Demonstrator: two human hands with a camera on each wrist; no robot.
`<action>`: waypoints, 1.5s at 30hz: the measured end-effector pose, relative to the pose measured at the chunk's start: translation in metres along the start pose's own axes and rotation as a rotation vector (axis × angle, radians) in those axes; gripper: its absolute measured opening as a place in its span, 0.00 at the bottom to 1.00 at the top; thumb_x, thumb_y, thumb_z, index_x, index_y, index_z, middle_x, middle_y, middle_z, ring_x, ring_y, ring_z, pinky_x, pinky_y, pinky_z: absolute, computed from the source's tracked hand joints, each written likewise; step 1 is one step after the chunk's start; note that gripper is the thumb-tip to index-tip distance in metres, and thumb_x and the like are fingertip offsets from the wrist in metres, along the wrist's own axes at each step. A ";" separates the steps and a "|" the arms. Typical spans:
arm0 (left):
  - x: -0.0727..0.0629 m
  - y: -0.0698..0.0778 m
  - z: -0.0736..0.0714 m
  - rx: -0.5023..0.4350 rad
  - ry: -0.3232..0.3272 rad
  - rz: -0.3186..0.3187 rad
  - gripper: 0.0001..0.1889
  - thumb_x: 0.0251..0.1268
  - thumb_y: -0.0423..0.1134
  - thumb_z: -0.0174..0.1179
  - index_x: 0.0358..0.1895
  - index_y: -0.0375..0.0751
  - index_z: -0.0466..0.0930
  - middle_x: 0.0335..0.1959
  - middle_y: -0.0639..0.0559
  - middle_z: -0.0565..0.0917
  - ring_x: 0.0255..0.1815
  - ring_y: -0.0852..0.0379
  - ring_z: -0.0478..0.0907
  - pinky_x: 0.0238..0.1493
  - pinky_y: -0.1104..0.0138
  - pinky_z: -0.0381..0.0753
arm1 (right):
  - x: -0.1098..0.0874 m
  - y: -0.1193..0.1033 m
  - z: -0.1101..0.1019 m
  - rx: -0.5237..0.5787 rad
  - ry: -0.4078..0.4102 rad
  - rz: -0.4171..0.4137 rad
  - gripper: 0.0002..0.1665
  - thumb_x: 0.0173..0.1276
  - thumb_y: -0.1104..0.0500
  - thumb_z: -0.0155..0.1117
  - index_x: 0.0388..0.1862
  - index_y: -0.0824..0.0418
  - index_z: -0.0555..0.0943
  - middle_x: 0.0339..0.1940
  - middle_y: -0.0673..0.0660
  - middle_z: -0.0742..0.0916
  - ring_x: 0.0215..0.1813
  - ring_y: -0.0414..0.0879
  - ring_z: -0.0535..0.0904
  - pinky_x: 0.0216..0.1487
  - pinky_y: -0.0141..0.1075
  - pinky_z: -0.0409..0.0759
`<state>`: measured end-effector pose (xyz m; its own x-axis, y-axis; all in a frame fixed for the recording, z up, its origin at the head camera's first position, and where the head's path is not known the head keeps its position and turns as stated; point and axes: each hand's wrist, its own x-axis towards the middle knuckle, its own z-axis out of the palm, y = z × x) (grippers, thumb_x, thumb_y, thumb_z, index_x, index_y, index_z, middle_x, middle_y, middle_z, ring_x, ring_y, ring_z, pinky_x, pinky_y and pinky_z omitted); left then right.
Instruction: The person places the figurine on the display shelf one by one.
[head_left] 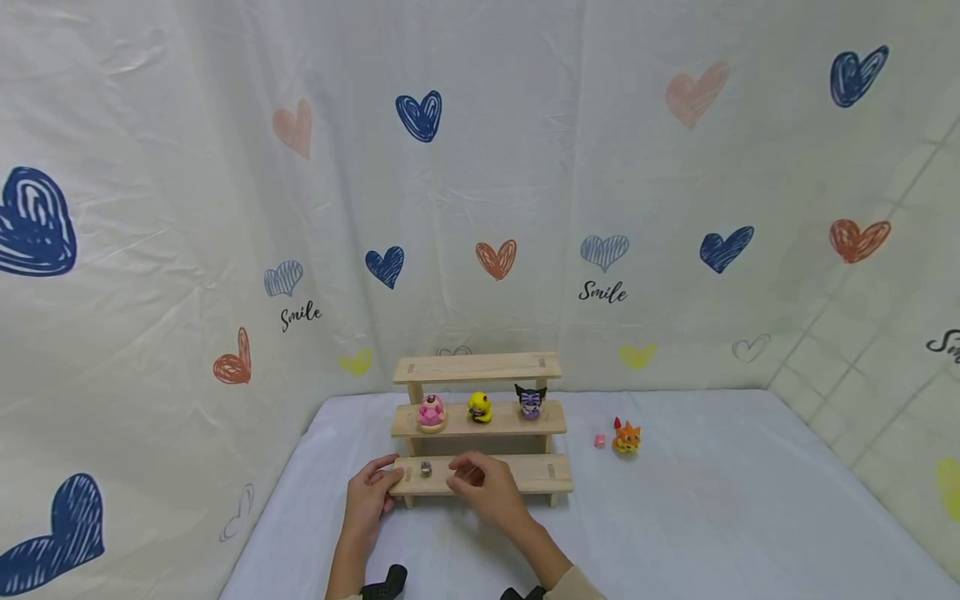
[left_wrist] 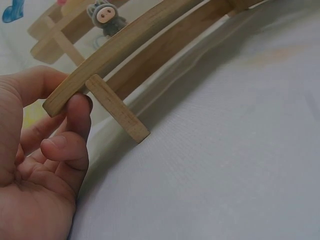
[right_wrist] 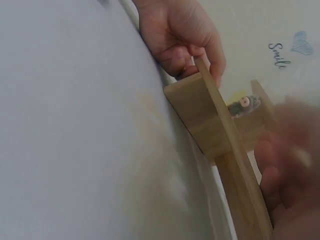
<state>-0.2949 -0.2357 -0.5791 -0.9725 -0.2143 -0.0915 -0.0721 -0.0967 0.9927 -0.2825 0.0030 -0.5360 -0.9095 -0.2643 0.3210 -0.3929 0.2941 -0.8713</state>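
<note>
My left hand (head_left: 367,493) pinches the left end of the bottom tier of a wooden display shelf (left_wrist: 110,62), thumb above and fingers below. On that tier, near its left end, stands a small figurine in a grey hooded suit (left_wrist: 107,21). My right hand (head_left: 487,487) hovers over the tier just right of this figurine, fingers loosely bent with nothing visible between them; it is blurred in the right wrist view. The middle tier carries a pink figurine (head_left: 431,412), a yellow one (head_left: 479,407) and a dark purple one with pointed ears (head_left: 530,402).
To the right of the shelf, an orange figurine (head_left: 627,438) with a red tip stands on the white-covered table (head_left: 712,517), beside a tiny pink piece (head_left: 599,441). A white curtain (head_left: 525,183) printed with hearts hangs behind.
</note>
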 end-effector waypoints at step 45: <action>-0.002 0.003 0.001 0.003 0.001 -0.010 0.24 0.66 0.35 0.67 0.64 0.34 0.77 0.30 0.54 0.84 0.19 0.64 0.70 0.19 0.72 0.66 | -0.029 0.038 -0.198 -0.111 0.328 0.138 0.18 0.72 0.53 0.68 0.57 0.58 0.83 0.49 0.60 0.88 0.40 0.40 0.82 0.37 0.32 0.79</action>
<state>-0.2932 -0.2341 -0.5759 -0.9714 -0.2148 -0.1016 -0.0825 -0.0960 0.9920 -0.2980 0.2041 -0.5049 -0.9430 0.0883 0.3207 -0.2593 0.4087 -0.8751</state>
